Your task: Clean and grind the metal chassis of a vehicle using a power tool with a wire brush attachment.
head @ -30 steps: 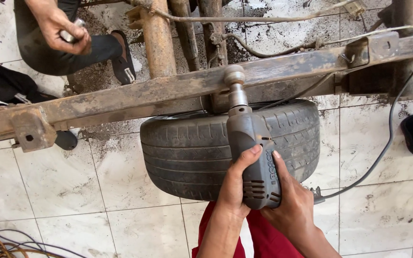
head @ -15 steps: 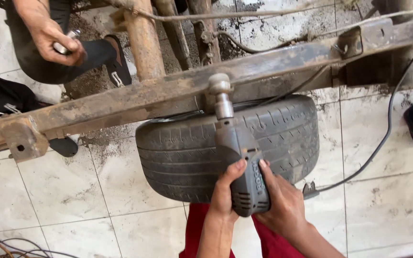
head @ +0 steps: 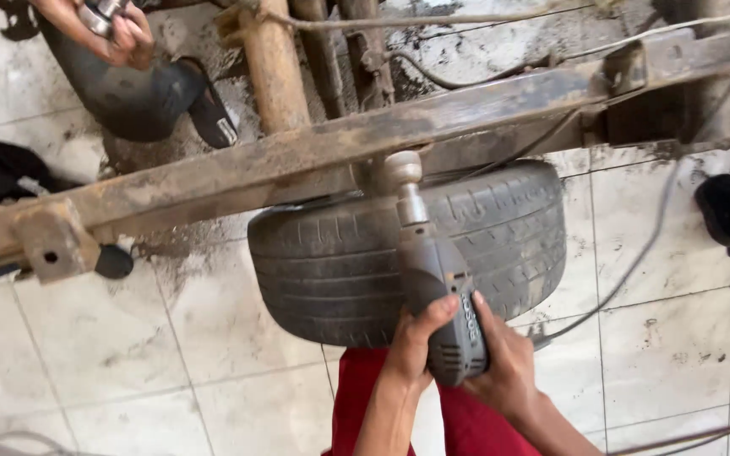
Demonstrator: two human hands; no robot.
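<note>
Drilling into the rusty steel beam (head: 238,173) looks like the step in hand. Both hands are clamped on a grey power drill (head: 437,283): the left hand (head: 416,338) wraps the near side of the body with the thumb over its top, and the right hand (head: 504,359) cups the rear end, fingers closed round the casing. Ahead of the grip, the drill's chuck (head: 403,173) meets the near face of the beam, the tool tilted a little toward the left. I cannot tell whether a bit is biting in, since the tip is hidden where chuck and beam meet. Directly beneath the drill, between the grip and the beam, lies a worn tyre (head: 340,270) on the tiled floor (head: 111,355); the beam rests across it. A thin cable (head: 635,253) trails off to the right of the grip. Far beyond the beam, up and to the left, another person's hand (head: 99,29) holds a small metal part.

In my judgement the next move calls for steady forward pressure along the drill's axis, with the tool square to the beam so the tip does not skate across the rust.
</note>
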